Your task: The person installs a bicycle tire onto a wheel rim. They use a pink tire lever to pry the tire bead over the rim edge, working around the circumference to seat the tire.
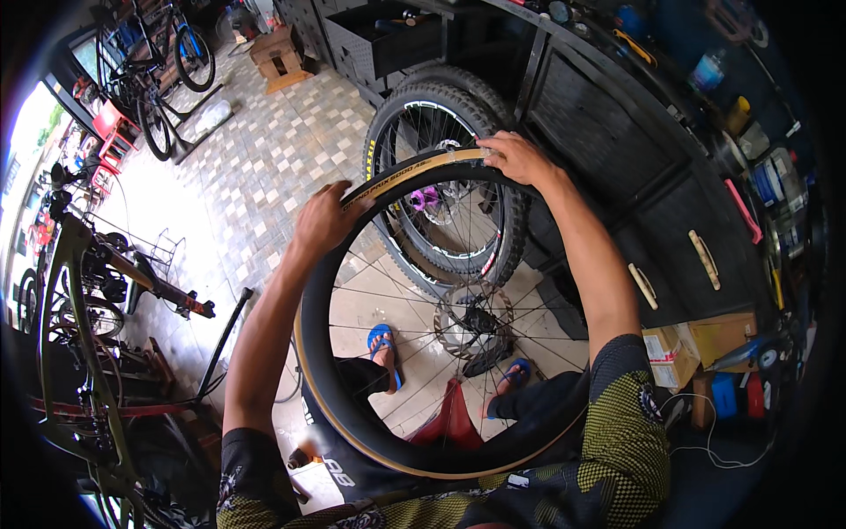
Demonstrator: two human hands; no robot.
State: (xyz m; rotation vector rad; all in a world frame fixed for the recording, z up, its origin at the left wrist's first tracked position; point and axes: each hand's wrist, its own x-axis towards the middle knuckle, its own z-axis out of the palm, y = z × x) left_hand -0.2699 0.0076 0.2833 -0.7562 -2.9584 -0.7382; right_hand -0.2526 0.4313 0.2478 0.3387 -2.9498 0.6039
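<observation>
A bicycle wheel (319, 344) with a deep black rim stands upright against my body, filling the middle of the view. Its tire (412, 175) has a tan sidewall with dark lettering. At the wheel's upper left, my left hand (328, 219) is closed over the tire. My right hand (518, 159) grips the tire farther right along the top, thumb on the near side and fingers over the tread. Inside the rim show thin black spokes, a disc rotor (441, 328) and a dark cassette (481, 323). The undersides of both hands' fingers are hidden.
Knobby-tired wheels (377, 145) lean against black cabinets (590, 123) just ahead. Bicycle frames (66, 264) stand at the left, and a bicycle (152, 119) is farther back. Cardboard boxes (718, 339) sit at the right. Blue sandals (382, 339) are on my feet below.
</observation>
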